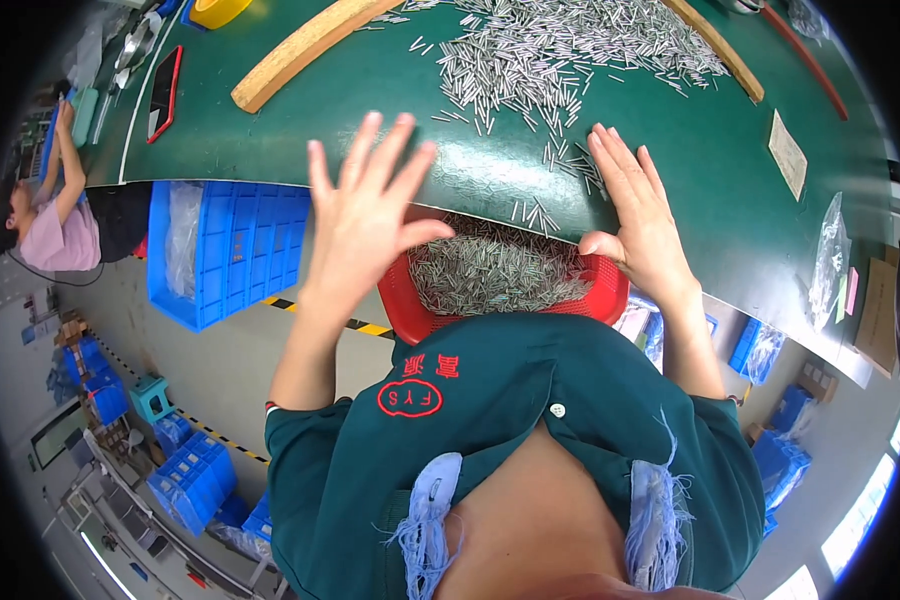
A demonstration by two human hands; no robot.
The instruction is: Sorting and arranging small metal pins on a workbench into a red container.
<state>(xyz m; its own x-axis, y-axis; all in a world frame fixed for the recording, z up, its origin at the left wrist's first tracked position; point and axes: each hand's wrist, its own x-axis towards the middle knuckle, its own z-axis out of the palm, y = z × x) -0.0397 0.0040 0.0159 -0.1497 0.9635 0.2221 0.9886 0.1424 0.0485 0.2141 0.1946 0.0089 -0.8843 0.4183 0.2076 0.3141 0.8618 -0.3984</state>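
Note:
A pile of small metal pins [540,60] lies on the green table [300,135]. A trail of loose pins runs from it to the near edge. Below that edge, against my body, a red plastic basket [402,300] holds a heap of similar pins [500,268]. My left hand [365,215] is over the table edge at the basket's left, fingers spread and nothing in it. On the right, my right hand [638,205] is stretched out at the table edge, its finger side beside some of the trailing pins, thumb apart near the basket's right rim.
Two wooden strips [310,52] flank the pile, and a phone with a red edge [165,95] lies at the left. A paper card [788,155] and a clear plastic bag [830,250] are at the right. Blue crates [235,250] stand left below the table; a co-worker [60,225] is farther left.

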